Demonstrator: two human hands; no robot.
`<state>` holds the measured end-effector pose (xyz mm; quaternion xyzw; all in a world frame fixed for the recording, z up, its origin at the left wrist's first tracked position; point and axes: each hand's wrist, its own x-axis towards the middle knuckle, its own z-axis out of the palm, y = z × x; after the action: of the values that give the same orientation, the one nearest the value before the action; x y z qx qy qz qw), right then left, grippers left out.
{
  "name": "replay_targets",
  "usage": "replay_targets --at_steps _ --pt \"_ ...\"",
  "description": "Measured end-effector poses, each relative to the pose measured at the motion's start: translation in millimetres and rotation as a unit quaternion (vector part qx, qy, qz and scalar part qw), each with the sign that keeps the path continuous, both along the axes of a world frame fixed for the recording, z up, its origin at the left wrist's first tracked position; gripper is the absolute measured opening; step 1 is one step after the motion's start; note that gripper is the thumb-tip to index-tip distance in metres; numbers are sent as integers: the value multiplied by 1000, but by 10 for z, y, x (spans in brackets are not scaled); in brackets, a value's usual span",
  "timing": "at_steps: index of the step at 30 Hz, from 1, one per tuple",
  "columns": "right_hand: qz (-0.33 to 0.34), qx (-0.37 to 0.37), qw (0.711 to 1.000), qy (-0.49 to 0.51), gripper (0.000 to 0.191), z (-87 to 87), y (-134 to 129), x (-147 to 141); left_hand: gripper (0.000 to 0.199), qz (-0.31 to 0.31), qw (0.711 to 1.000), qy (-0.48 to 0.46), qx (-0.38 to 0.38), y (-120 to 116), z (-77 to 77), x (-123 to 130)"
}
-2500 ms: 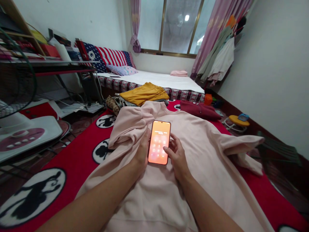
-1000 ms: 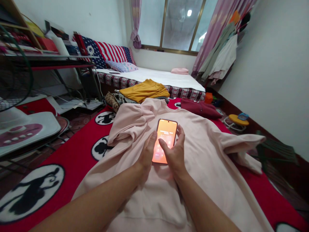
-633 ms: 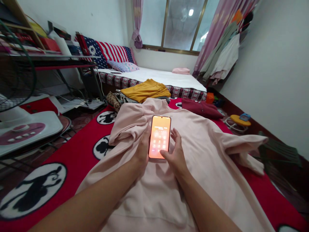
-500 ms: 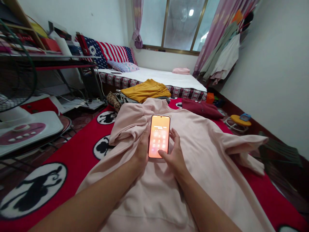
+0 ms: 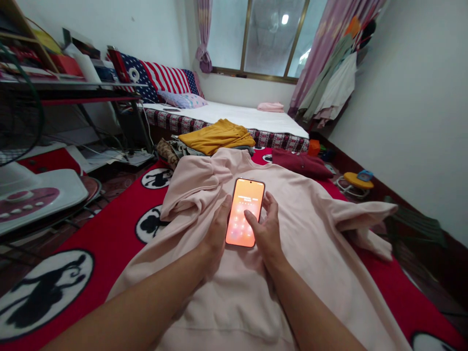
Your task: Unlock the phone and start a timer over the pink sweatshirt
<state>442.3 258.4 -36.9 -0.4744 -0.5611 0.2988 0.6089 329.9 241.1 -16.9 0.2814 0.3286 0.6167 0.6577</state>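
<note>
A smartphone (image 5: 241,229) with a lit orange keypad screen is held upright between my two hands, over a pale pink sweatshirt (image 5: 303,234). My left hand (image 5: 217,226) grips the phone's left edge, its fingers mostly hidden behind it. On the right edge, the curled fingers of my right hand (image 5: 268,229) hold the phone while its thumb lies over the keypad. The sweatshirt is spread out, with its left sleeve area folded inward and the other sleeve stretched to the right.
The sweatshirt lies on a red blanket (image 5: 113,234) with black-and-white round patterns. Beyond it are folded mustard clothing (image 5: 219,135) and a maroon garment (image 5: 302,163). A fan base (image 5: 40,195) stands at left, a yellow stool (image 5: 356,180) at right, and a bed (image 5: 226,113) behind.
The phone has tilted slightly to the right and shifted a little lower. My right thumb has moved up from the keypad's bottom to its middle. The camera view has turned slightly right.
</note>
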Motion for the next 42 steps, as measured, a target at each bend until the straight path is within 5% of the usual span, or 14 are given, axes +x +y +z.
replay_targets --at_steps 42 --pt "187 -111 970 110 62 -17 -62 14 55 54 998 -12 15 196 71 -173"
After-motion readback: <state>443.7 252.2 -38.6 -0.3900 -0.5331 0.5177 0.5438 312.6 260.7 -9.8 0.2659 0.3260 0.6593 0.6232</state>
